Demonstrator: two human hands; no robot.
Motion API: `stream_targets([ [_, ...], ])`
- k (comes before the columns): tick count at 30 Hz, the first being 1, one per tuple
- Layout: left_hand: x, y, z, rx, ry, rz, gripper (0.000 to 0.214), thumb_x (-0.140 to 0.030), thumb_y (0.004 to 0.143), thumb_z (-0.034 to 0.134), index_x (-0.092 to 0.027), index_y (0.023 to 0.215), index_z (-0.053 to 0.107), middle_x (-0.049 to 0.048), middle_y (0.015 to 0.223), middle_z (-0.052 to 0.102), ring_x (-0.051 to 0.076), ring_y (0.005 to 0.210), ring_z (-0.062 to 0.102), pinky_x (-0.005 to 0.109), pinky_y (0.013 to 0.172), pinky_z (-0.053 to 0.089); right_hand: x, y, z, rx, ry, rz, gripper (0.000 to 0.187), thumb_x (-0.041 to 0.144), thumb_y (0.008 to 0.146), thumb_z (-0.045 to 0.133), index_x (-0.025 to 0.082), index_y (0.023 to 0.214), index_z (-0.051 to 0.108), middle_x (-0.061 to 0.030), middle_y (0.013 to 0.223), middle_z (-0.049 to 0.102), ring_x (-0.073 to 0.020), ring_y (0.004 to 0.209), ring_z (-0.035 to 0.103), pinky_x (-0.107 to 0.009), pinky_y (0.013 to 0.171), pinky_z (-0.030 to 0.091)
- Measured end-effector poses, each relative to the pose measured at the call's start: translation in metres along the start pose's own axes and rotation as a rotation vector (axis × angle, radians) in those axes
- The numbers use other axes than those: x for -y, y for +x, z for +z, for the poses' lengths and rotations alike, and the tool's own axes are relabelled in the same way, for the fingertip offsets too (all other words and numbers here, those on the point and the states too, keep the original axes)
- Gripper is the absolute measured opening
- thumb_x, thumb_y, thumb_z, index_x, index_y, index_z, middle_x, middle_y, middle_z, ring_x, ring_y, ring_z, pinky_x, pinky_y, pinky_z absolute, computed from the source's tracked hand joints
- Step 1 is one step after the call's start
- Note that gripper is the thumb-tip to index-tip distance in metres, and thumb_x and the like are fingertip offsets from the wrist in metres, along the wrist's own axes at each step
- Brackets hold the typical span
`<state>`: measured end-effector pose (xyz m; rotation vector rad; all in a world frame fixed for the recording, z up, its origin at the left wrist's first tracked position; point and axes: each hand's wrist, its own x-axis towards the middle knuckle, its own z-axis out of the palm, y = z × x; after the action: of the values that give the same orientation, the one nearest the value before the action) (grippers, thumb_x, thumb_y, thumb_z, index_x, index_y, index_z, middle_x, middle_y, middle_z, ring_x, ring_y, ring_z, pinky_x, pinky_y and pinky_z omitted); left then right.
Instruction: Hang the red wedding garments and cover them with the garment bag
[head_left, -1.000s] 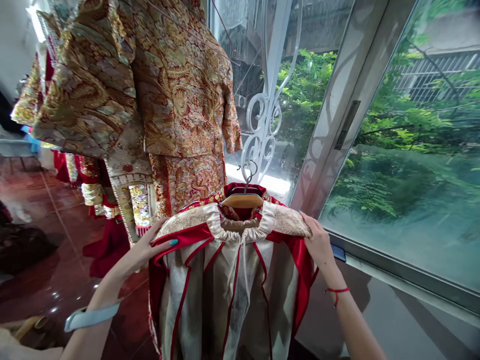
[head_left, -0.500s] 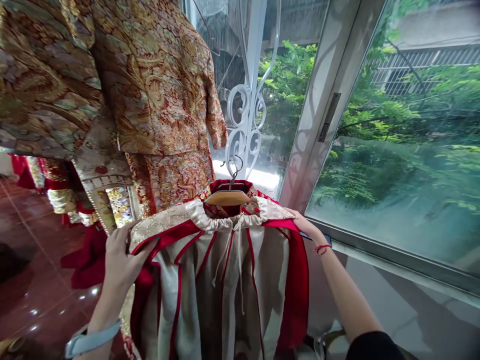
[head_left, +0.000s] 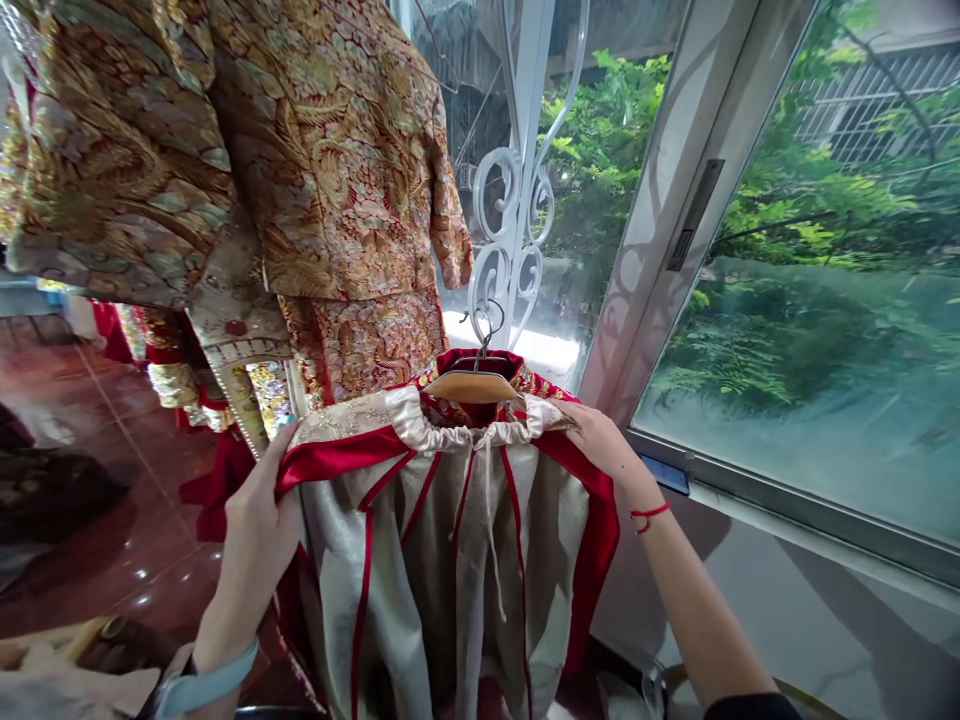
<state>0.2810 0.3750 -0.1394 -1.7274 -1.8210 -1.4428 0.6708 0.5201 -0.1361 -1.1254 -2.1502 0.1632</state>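
Note:
A cream satin garment (head_left: 420, 580) with red trim, a gathered drawstring neck and loose ties hangs in front of me. It lies around a wooden hanger (head_left: 474, 387), over a red and gold garment (head_left: 540, 383) whose collar shows behind the neck. My left hand (head_left: 259, 520) is closed on the cream garment's left shoulder edge, thumb in front and the fingers mostly behind the cloth. At the opposite shoulder, my right hand (head_left: 600, 445) is closed over the edge, its fingertips partly hidden by fabric.
Large gold brocade jackets (head_left: 337, 160) hang behind at the left. A white scrolled metal frame (head_left: 499, 200) stands before the window (head_left: 810, 330). On the sill, by my right wrist, lies a blue phone-like object (head_left: 666, 474). Red tiled floor (head_left: 97, 400) shows at left.
My view has shifted left, so the scene sits further right. My right hand has moved inward over the shoulder, and the left hand has turned its grip on the red-trimmed edge.

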Motion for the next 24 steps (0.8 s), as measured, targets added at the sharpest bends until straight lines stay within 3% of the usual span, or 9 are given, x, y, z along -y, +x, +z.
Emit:
stream_targets([
  [3, -0.029, -0.002, -0.005, -0.229, 0.003, 0.088, 0.064, 0.0, 0.076, 0.038, -0.014, 0.137, 0.054, 0.0084, 0.147, 0.051, 0.024, 0.137, 0.046, 0.045, 0.117, 0.035, -0.001, -0.005, 0.012, 0.015, 0.1, -0.022, 0.048, 0.013, 0.087, 0.044, 0.02, 0.131, 0.059, -0.0077, 0.128, 0.066, -0.0233, 0.117, 0.061, -0.038, 0.102, 0.046],
  [6, -0.041, -0.02, 0.006, -0.408, -0.025, 0.173, 0.072, 0.006, 0.072, 0.037, -0.019, 0.137, 0.055, 0.0041, 0.15, 0.047, 0.025, 0.141, 0.039, 0.047, 0.119, 0.032, 0.001, -0.004, 0.012, 0.035, 0.171, -0.036, 0.05, 0.008, 0.084, 0.041, 0.019, 0.13, 0.06, -0.009, 0.125, 0.067, -0.0233, 0.113, 0.063, -0.038, 0.099, 0.047],
  [13, -0.034, -0.073, 0.048, -0.413, -0.081, 0.067, 0.07, 0.008, 0.077, 0.038, -0.024, 0.137, 0.055, 0.0041, 0.151, 0.047, 0.026, 0.141, 0.04, 0.048, 0.12, 0.03, 0.007, 0.004, -0.006, 0.045, 0.08, 0.002, 0.047, 0.01, 0.084, 0.042, 0.024, 0.124, 0.062, -0.0074, 0.118, 0.071, -0.0244, 0.105, 0.066, -0.034, 0.09, 0.049],
  [18, -0.029, -0.077, 0.072, -0.447, -0.054, 0.025, 0.068, 0.007, 0.081, 0.039, -0.024, 0.139, 0.054, 0.0055, 0.151, 0.046, 0.024, 0.138, 0.044, 0.039, 0.116, 0.037, 0.008, 0.004, -0.003, 0.004, 0.014, 0.042, 0.042, 0.016, 0.09, 0.041, 0.025, 0.127, 0.06, -0.0077, 0.124, 0.068, -0.0249, 0.111, 0.064, -0.037, 0.095, 0.047],
  [21, -0.017, -0.07, 0.072, -0.336, -0.048, 0.067, 0.069, 0.007, 0.082, 0.036, -0.025, 0.142, 0.05, 0.005, 0.154, 0.043, 0.022, 0.142, 0.039, 0.036, 0.118, 0.033, 0.006, 0.003, -0.004, -0.032, -0.048, 0.043, 0.041, 0.02, 0.092, 0.042, 0.023, 0.129, 0.058, -0.0095, 0.129, 0.065, -0.026, 0.116, 0.061, -0.041, 0.1, 0.045],
  [24, -0.018, -0.073, 0.063, -0.215, -0.06, 0.068, 0.066, 0.002, 0.084, 0.037, -0.024, 0.144, 0.046, 0.007, 0.157, 0.036, 0.024, 0.146, 0.03, 0.043, 0.121, 0.027, 0.0, 0.001, -0.003, -0.051, -0.085, 0.017, 0.043, 0.02, 0.091, 0.042, 0.02, 0.131, 0.056, -0.011, 0.131, 0.063, -0.0267, 0.118, 0.059, -0.043, 0.103, 0.045],
])
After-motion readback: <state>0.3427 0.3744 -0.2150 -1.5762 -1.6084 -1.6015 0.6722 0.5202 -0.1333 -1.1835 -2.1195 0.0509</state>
